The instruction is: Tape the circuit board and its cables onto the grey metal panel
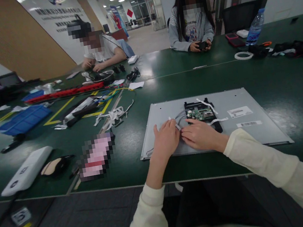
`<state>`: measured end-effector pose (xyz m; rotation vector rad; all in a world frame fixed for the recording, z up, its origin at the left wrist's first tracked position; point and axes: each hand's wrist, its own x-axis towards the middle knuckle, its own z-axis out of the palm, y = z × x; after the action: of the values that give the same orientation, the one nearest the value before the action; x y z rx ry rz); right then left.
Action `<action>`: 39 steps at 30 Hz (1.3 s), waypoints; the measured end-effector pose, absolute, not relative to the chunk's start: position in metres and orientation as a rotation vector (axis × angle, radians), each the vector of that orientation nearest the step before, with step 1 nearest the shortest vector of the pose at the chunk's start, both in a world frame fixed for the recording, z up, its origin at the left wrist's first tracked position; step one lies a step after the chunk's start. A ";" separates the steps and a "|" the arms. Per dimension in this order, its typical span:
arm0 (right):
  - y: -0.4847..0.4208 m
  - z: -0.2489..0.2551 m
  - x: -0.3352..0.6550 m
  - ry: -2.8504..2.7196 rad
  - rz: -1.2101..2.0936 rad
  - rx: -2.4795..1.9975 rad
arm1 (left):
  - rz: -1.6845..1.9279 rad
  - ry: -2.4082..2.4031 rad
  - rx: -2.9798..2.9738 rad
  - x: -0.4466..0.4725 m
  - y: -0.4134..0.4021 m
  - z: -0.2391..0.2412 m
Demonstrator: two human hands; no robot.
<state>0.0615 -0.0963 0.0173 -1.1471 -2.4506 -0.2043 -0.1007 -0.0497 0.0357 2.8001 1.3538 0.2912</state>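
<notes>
A flat grey metal panel [242,97] lies on the green table before me. On it sits a black plastic bracket [218,127] holding a green circuit board [197,114], with grey cables [180,115] running out to the left. White tape strips [219,120] cross the bracket's right side. My left hand [167,138] is closed at the cables, a short white tape strip showing at its fingertips. Beside it, my right hand [200,135] rests low over the panel, fingers curled toward the same spot. What its fingertips pinch is hidden. Two labels are stuck on the panel's right part.
Left of the panel lie a heap of white strips [113,116], a blurred pink item [96,156], a mouse [55,166] and a white power strip [26,170]. Farther off are a blue bin [23,119], a tape roll [243,55] and a water bottle [255,27]. Two people sit across the table.
</notes>
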 end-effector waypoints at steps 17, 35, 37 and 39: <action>-0.157 0.013 0.055 -2.506 0.128 -1.384 | 0.258 1.572 2.608 -0.085 -0.054 0.031; -0.196 0.009 0.044 -2.357 0.024 -1.566 | 0.079 1.630 2.911 -0.069 -0.060 0.035; -0.208 0.005 0.045 -2.341 -0.017 -1.595 | 0.234 1.611 2.833 -0.074 -0.061 0.031; -0.217 0.002 0.045 -2.333 -0.049 -1.621 | 0.320 1.610 2.733 -0.080 -0.060 0.030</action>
<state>0.0453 -0.2170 0.0018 -1.6211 -2.3328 -0.0487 -0.0796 -0.0603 0.0297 2.7333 1.6097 0.3202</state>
